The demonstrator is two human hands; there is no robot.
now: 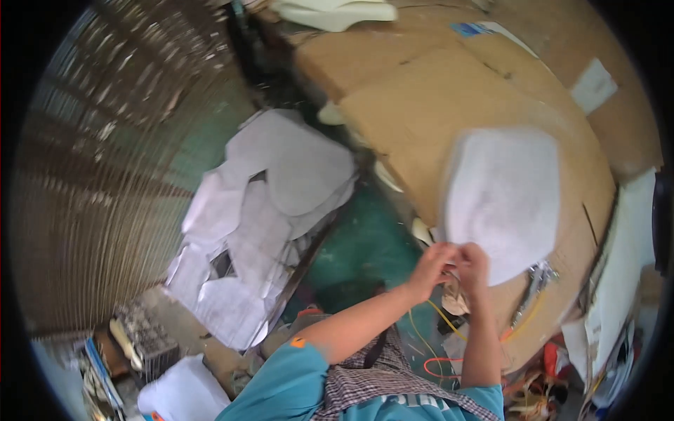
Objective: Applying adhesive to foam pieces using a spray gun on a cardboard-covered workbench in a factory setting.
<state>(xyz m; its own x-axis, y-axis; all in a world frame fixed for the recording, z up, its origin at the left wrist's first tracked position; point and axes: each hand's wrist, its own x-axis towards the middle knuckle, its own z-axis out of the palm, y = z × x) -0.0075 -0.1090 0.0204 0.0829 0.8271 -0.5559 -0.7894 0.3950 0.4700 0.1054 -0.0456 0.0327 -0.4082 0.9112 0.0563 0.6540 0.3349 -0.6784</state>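
A white, rounded flat piece (505, 193), like a cut sheet of padding or fabric, lies over the brown tabletop, its edges smeared by motion. At its near left edge my two hands meet. My left hand (426, 272) is closed, with fingertips pressed together close to the other hand. Beside it my right hand (472, 268) is also closed and overlaps the piece's edge. Whatever is pinched between the fingers is too small or hidden to make out. Just below the hands hangs a crumpled tan scrap (455, 298).
Left of me, a stack of pale cut pieces (246, 231) rests on a low stand. The brown work table (400, 98) carries a metal tool (535, 284) near its right edge. Yellow and orange cords (442, 361) hang by my apron. A wire-like rack (105, 231) stands far left.
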